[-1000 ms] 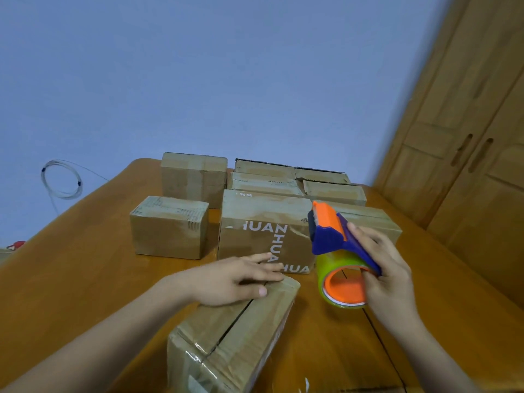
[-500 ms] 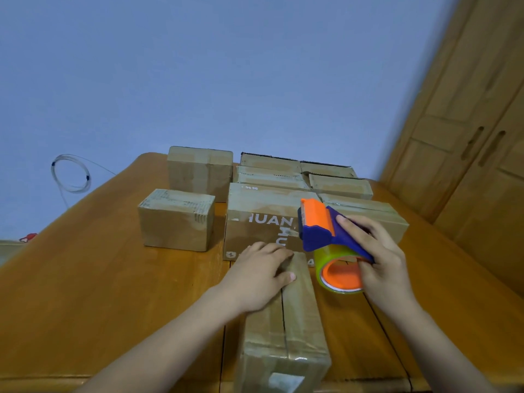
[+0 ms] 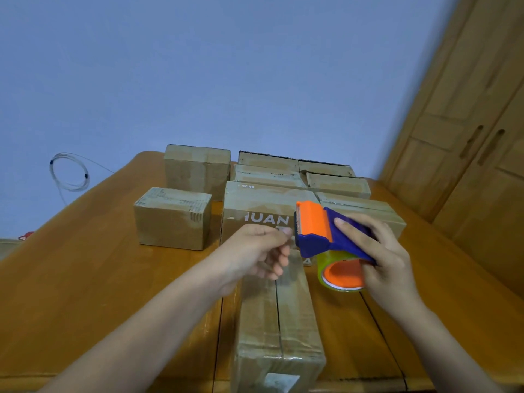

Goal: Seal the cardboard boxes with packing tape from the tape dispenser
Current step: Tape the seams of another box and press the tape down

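Table (image 3: 85,279): one wooden surface; carries every box.
Cardboard boxes: nine visible. One long box (image 3: 279,316) lies nearest, lengthwise toward the camera, centre seam exposed, old tape at its near end. Behind it stands one box printed "HUAN" (image 3: 255,211). Left of that, two plain boxes, the nearer (image 3: 173,218) and the farther (image 3: 197,170). At the back right, five flatter boxes (image 3: 337,182) packed together; exact count uncertain, as their edges overlap.
Tape dispenser (image 3: 326,236): one, blue frame with orange blade guard and orange core, held above the far right end of the long box.
Right hand (image 3: 380,259): grasps the dispenser, fingers over the frame, thumb at the roll.
Left hand (image 3: 255,251): fingertips pinched together at the blade edge; whether the clear tape end is between them cannot be told.
Step in hand: judged as finding and drawing out the tape end.
Next move: likely requires pulling a free length, anchoring it over the far end, then running the dispenser along the seam.
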`<move>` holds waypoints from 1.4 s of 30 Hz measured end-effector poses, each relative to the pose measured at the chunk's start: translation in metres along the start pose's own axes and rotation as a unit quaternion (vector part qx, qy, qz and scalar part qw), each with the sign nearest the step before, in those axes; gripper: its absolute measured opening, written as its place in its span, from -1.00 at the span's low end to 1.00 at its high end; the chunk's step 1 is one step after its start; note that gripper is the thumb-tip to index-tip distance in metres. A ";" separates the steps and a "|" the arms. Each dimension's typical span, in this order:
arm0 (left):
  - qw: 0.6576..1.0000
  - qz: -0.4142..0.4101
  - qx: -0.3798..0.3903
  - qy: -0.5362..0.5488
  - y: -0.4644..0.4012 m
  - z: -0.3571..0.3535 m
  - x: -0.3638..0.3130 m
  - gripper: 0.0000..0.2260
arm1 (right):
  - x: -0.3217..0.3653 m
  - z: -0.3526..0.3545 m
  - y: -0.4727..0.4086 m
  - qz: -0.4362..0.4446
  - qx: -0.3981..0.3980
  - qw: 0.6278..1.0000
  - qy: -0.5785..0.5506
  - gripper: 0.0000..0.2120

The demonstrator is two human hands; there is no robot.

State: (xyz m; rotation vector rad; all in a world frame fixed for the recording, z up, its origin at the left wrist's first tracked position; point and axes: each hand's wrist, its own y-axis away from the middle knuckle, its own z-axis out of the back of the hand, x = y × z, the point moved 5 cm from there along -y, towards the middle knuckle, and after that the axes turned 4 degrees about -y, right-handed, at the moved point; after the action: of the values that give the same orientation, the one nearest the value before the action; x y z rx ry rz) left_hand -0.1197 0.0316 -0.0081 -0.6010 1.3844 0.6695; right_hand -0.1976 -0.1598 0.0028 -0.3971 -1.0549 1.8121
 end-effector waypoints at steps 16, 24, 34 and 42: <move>0.995 0.007 -0.059 -0.081 -0.014 0.044 0.005 -0.71 | -0.031 0.001 -0.001 0.064 0.132 0.980 0.135 -0.14; 0.990 0.010 -0.090 -0.106 -0.004 0.091 0.034 -0.74 | -0.068 0.017 0.014 0.038 0.164 0.973 0.157 0.01; 0.998 -0.018 -0.060 -0.006 -0.009 0.094 0.056 -0.59 | -0.075 0.019 0.006 0.042 0.168 0.973 0.155 -0.14; 0.994 -0.009 -0.096 -0.050 -0.012 0.090 0.055 -0.70 | -0.075 0.023 0.004 0.064 0.173 0.970 0.156 -0.14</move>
State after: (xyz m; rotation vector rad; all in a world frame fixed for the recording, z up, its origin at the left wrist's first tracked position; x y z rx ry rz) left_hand -0.0466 0.0928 -0.0543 -0.7219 1.2292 0.8140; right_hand -0.1790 -0.2360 -0.0001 -0.5238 -0.4940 1.9260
